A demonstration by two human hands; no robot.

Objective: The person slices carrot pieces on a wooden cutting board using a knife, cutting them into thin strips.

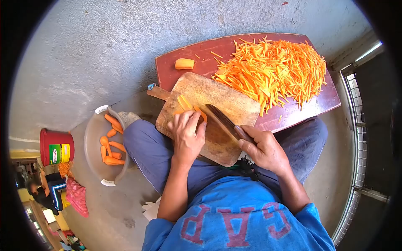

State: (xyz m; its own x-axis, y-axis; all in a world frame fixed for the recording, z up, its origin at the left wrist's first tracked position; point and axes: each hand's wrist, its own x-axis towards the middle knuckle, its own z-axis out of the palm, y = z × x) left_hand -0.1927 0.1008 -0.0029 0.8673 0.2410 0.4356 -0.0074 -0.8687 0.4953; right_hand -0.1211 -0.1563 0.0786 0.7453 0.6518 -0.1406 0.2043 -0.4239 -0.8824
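Note:
A worn wooden cutting board (228,108) lies at an angle, partly over a red table (167,62). My right hand (266,150) is closed round the handle of a knife (222,117), whose dark blade points up and left over the board. My left hand (188,133) is on the board's left part, fingers bent and pressed on a carrot slice (201,113). More carrot slices (184,102) lie just beyond its fingertips. A large heap of carrot strips (276,73) covers the table's right side. A thick carrot piece (184,64) rests at the table's upper left.
Left of my knee stands a basin (93,146) holding several whole carrots (112,160). Farther left are a red bucket (57,147), a pink cloth (77,198) and another person (52,190). A wall (104,50) rises behind the table; a metal grille (359,138) is at the right.

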